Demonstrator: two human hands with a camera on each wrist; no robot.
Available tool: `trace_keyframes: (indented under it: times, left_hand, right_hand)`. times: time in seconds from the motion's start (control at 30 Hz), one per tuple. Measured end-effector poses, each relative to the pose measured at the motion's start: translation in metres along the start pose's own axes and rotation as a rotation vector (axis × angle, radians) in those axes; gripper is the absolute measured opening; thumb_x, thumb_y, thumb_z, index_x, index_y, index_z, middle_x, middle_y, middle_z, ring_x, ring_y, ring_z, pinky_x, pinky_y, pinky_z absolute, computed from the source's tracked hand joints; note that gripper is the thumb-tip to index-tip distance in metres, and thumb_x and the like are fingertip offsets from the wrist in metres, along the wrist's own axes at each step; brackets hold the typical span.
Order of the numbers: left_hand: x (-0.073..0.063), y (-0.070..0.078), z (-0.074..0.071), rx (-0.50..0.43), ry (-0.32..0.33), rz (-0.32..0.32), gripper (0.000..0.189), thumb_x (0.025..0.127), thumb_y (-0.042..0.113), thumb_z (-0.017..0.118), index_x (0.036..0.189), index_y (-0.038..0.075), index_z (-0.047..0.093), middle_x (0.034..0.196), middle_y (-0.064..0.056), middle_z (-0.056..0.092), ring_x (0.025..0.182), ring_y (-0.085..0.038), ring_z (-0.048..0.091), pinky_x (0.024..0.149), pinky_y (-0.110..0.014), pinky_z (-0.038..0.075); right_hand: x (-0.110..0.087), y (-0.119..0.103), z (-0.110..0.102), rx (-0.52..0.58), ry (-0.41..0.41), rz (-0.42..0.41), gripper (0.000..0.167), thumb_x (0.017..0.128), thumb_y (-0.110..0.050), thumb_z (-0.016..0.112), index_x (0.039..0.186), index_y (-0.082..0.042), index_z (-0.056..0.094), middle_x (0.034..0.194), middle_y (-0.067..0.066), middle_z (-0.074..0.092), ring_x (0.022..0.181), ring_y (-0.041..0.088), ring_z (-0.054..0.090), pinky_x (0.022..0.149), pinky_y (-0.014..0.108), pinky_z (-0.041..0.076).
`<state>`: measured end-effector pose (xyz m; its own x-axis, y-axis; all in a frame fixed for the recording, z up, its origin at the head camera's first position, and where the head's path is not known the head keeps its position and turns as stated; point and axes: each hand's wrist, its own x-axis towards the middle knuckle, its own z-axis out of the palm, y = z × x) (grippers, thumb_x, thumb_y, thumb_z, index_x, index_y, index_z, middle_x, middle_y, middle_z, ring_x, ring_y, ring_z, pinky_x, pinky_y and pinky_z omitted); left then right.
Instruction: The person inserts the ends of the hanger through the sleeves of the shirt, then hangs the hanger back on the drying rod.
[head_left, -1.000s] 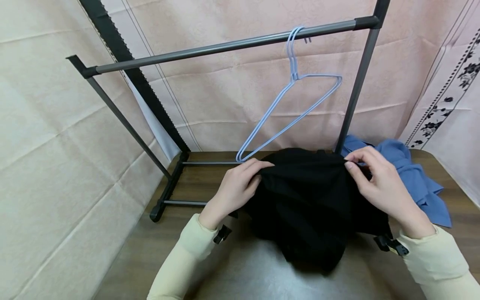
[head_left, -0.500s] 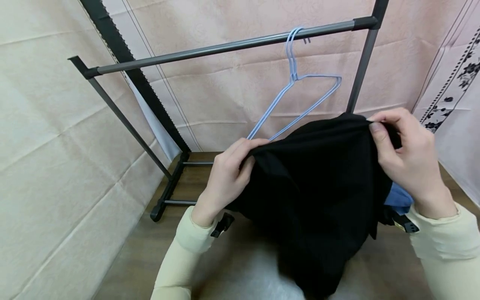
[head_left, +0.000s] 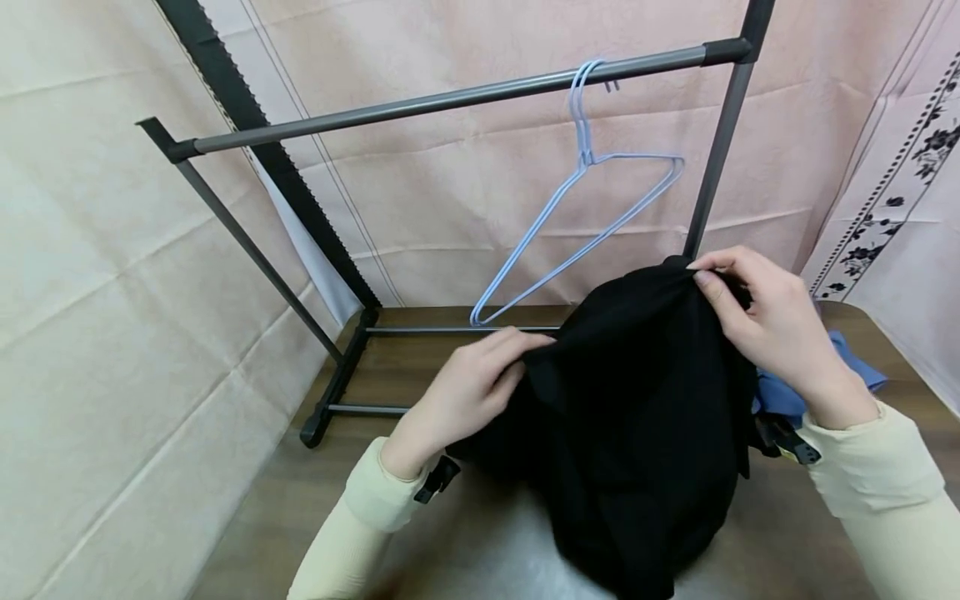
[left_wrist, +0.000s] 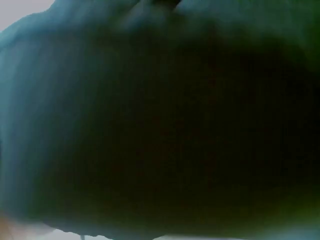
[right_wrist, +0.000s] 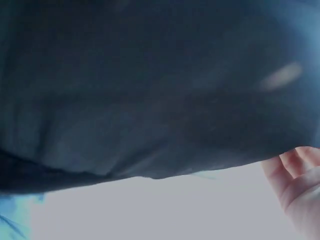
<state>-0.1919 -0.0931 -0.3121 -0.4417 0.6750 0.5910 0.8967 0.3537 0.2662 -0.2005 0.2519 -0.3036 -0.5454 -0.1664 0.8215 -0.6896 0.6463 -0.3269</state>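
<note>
A black cloth garment (head_left: 630,433), its kind hidden by folds, hangs bunched between both hands over the table, its lower part drooping toward the front. My left hand (head_left: 468,387) pinches its upper left edge between thumb and fingers. Higher up and farther right, my right hand (head_left: 776,329) pinches the same edge near the rack's right post. Dark fabric (left_wrist: 165,130) fills most of the left wrist view. The right wrist view has the garment's edge (right_wrist: 155,165) running across it, with a hand's fingers (right_wrist: 282,170) at that edge.
Light blue hangers (head_left: 586,155) hang together from the top bar (head_left: 420,107) of a dark metal rack, behind the garment. A crumpled blue cloth (head_left: 780,396) lies on the wooden table (head_left: 262,517) at right, partly covered. Pale curtains (head_left: 420,200) stand behind.
The right hand has lifted the garment's edge up and to the right, then come partway back down and left. The left hand has risen slightly and lowered again, keeping its pinch.
</note>
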Motion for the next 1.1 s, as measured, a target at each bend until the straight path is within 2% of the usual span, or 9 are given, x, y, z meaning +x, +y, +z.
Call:
trace_keyframes:
  times: [0.13,0.23,0.3,0.4,0.53,0.6,0.73,0.83,1.1]
  left_hand:
    - [-0.01,-0.017,0.018,-0.063,-0.098,-0.039,0.04,0.099,-0.006,0.048,0.133,0.011,0.06,0.123,0.0,0.063,0.104,-0.009,0.059,0.092,-0.025,0.048]
    - [-0.016,-0.036,0.026,-0.067,-0.114,-0.106,0.039,0.1,-0.005,0.048,0.133,0.012,0.061,0.123,0.001,0.064,0.111,-0.01,0.06,0.096,-0.027,0.047]
    - [-0.019,-0.051,0.029,-0.047,-0.111,-0.173,0.039,0.1,-0.004,0.049,0.132,0.013,0.062,0.124,0.001,0.064,0.113,-0.011,0.06,0.097,-0.03,0.047]
    - [-0.025,-0.072,0.033,0.074,-0.108,-0.277,0.038,0.099,-0.002,0.051,0.131,0.014,0.063,0.125,0.0,0.066,0.111,-0.016,0.064,0.093,-0.036,0.051]
    - [-0.036,-0.093,0.04,0.256,-0.139,-0.411,0.037,0.096,-0.002,0.054,0.128,0.012,0.065,0.12,-0.005,0.068,0.094,-0.027,0.068,0.075,-0.044,0.054]
    - [-0.043,-0.102,0.043,0.294,-0.156,-0.457,0.037,0.094,-0.003,0.055,0.127,0.011,0.065,0.115,-0.007,0.069,0.086,-0.029,0.068,0.068,-0.046,0.053]
    - [-0.056,-0.12,0.049,0.286,-0.179,-0.512,0.034,0.095,-0.002,0.056,0.126,0.01,0.065,0.114,-0.009,0.07,0.089,-0.029,0.068,0.071,-0.047,0.053]
    - [-0.062,-0.134,0.053,0.269,-0.198,-0.541,0.033,0.096,0.0,0.057,0.128,0.009,0.064,0.118,-0.011,0.069,0.097,-0.031,0.069,0.075,-0.049,0.054]
    - [-0.074,-0.165,0.063,0.254,-0.353,-0.7,0.039,0.099,0.005,0.056,0.138,0.006,0.059,0.127,-0.017,0.066,0.108,-0.036,0.066,0.083,-0.053,0.053]
  right_hand:
    - [-0.008,0.013,0.011,0.002,-0.125,0.076,0.017,0.097,-0.001,0.064,0.112,-0.007,0.07,0.104,0.001,0.068,0.081,0.0,0.051,0.072,0.018,0.037]
    - [-0.014,0.023,0.023,0.015,-0.196,0.106,0.017,0.099,-0.007,0.063,0.113,-0.013,0.071,0.106,-0.003,0.069,0.081,0.002,0.053,0.07,0.02,0.039]
    - [-0.018,0.031,0.033,0.031,-0.244,0.1,0.018,0.1,-0.009,0.064,0.114,-0.016,0.071,0.106,-0.005,0.069,0.086,0.003,0.055,0.072,0.022,0.04]
    - [-0.024,0.042,0.047,0.06,-0.32,0.085,0.018,0.099,-0.008,0.064,0.114,-0.017,0.071,0.108,-0.007,0.069,0.091,0.006,0.058,0.077,0.023,0.042]
    - [-0.037,0.053,0.064,0.069,-0.433,0.103,0.016,0.099,-0.009,0.065,0.111,-0.017,0.072,0.109,-0.007,0.069,0.097,0.011,0.063,0.082,0.03,0.047]
    - [-0.044,0.058,0.071,0.057,-0.497,0.117,0.015,0.099,-0.01,0.066,0.111,-0.016,0.071,0.11,-0.003,0.069,0.097,0.015,0.064,0.082,0.036,0.049]
    - [-0.059,0.067,0.08,0.052,-0.599,0.127,0.016,0.099,-0.012,0.065,0.114,-0.012,0.07,0.113,0.005,0.068,0.1,0.022,0.065,0.083,0.045,0.051]
    - [-0.068,0.072,0.083,0.062,-0.637,0.143,0.017,0.099,-0.013,0.065,0.115,-0.011,0.07,0.114,0.008,0.069,0.101,0.025,0.066,0.084,0.046,0.052]
    - [-0.085,0.082,0.09,0.051,-0.716,0.194,0.019,0.101,-0.016,0.062,0.118,-0.008,0.069,0.116,0.011,0.069,0.101,0.025,0.067,0.084,0.046,0.053]
